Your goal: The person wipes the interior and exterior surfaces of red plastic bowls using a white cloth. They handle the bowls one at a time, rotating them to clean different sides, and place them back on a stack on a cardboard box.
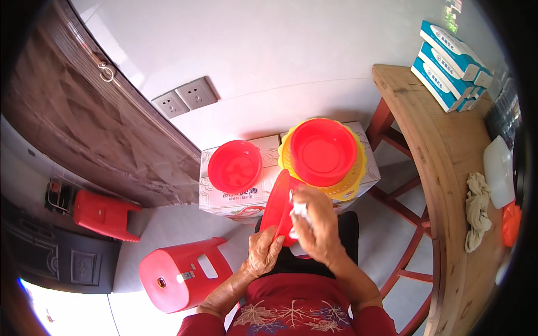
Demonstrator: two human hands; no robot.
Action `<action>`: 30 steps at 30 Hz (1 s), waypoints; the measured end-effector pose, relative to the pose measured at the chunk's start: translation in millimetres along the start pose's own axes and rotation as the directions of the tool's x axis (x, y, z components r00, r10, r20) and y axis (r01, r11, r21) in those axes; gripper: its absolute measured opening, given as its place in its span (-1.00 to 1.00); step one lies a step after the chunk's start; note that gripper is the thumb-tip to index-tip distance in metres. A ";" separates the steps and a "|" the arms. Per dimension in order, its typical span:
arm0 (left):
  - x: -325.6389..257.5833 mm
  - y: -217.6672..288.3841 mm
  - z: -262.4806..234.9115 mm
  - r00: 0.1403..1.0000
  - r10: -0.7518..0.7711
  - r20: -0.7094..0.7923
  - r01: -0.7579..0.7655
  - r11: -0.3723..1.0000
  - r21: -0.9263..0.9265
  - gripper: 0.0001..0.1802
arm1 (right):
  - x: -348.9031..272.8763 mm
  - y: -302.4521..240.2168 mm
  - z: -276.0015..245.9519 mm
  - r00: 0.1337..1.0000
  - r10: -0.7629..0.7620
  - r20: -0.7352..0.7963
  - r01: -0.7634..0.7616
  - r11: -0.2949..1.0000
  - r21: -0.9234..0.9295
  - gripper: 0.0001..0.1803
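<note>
A red plastic bowl (pixel 276 204) is held up on its side in front of my lap. My left hand (pixel 263 249) grips its lower rim, thumb on one face and fingers behind. Into the bowl's right side my right hand (pixel 317 227) presses a crumpled white cloth or tissue (pixel 298 209), fingers closed round it. Just beyond, a second red bowl (pixel 235 168) rests on a cardboard box (pixel 216 199). To its right a larger red basin (pixel 323 152) sits in a yellow scalloped basket (pixel 358 182).
A wooden table (pixel 412 117) curves along the right, bearing stacked tissue boxes (pixel 448 67) and a beige rag (pixel 477 210). Red stools (pixel 182 274) lie on the left floor. A brown curtain (pixel 112 123) hangs at the left; a wall with sockets (pixel 186 97) stands ahead.
</note>
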State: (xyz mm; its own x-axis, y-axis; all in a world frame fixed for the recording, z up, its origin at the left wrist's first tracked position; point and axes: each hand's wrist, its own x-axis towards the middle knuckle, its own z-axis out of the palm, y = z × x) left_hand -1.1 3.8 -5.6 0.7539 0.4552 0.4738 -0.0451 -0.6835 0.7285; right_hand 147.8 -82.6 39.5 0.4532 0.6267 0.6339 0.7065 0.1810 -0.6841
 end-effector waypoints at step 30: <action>-18.6 1.3 4.2 0.955 -0.246 0.166 0.288 0.902 -0.321 -0.57 | -18.3 -15.2 9.8 0.933 -0.273 0.236 0.286 0.958 -0.022 -0.75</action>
State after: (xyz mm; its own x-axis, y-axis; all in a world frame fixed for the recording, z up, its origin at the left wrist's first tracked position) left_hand -12.5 -8.0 -15.5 0.8401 0.5076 0.1911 -0.0339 -0.3024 0.9526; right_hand 123.4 -89.3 34.7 0.1018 0.7142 0.6925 0.8182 0.3358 -0.4666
